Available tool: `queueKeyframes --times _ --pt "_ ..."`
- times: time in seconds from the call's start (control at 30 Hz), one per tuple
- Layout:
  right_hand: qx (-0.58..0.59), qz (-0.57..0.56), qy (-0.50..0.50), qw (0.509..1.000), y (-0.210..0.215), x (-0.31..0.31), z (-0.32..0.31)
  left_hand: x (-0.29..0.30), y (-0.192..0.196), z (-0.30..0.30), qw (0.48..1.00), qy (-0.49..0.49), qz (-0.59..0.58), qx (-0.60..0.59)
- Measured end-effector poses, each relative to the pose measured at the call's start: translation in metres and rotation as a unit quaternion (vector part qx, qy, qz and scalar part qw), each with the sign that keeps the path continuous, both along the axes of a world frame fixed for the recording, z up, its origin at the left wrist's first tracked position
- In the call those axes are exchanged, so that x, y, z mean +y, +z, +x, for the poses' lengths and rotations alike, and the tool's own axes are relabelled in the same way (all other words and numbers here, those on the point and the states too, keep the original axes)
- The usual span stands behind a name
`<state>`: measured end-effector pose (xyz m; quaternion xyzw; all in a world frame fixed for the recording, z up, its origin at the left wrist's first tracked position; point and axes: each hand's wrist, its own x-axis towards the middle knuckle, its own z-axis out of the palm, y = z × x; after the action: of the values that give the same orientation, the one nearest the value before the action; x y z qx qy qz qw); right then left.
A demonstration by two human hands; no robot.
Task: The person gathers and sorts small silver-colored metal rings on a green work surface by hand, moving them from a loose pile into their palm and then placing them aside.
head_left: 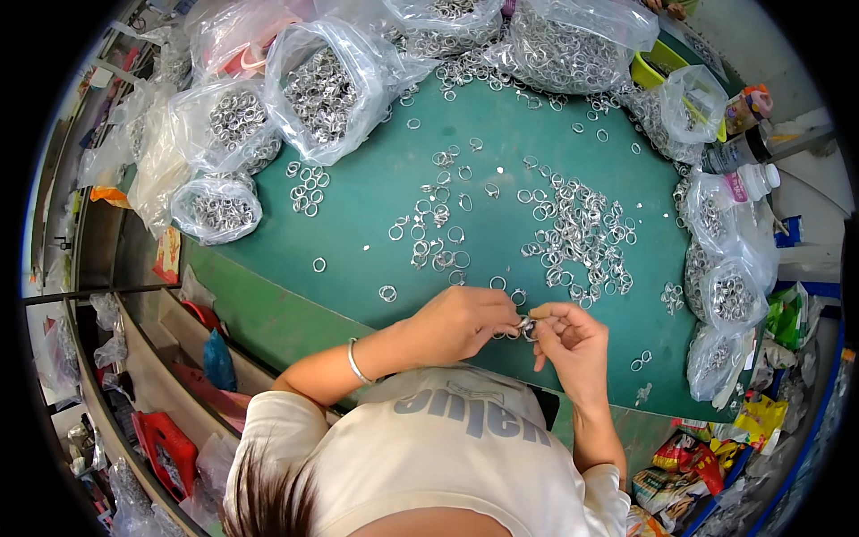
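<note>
Both hands meet at the near edge of a green table. My left hand, a silver bangle on its wrist, has its fingers closed on silver rings. My right hand pinches the same small cluster from the other side. How many rings lie between the fingertips I cannot make out. Just beyond the hands is a large loose pile of silver rings. Left of that pile, more rings are scattered, and a small group of rings lies farther left.
Clear plastic bags full of rings line the far edge, with a larger bag beside a yellow-green bin. Smaller ring bags stand along the right edge. Drawers with a red tray are at left; colourful packets lie lower right.
</note>
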<state>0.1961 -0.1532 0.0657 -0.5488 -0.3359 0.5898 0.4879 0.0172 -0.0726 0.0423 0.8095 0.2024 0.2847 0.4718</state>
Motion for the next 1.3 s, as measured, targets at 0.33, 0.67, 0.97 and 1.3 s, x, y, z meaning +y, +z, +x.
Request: queueKeyframes --times 0.33,0.67,0.97,1.3 --pt "-0.328 0.131 0.019 0.935 0.001 0.0 -0.012 0.008 0.009 0.0 0.998 -0.016 0.003 0.06" --pt "-0.221 0.063 0.03 0.973 0.001 -0.002 -0.002 -0.012 0.001 0.006 0.926 0.072 -0.366 0.049" --pt "0.045 -0.024 0.035 0.998 0.001 -0.001 -0.001 -0.011 -0.013 0.003 0.996 0.074 0.001 -0.058" --pt "0.017 -0.038 0.11 0.993 -0.011 -0.004 -0.008 -0.011 -0.014 0.009 0.984 0.124 0.08 -0.097"
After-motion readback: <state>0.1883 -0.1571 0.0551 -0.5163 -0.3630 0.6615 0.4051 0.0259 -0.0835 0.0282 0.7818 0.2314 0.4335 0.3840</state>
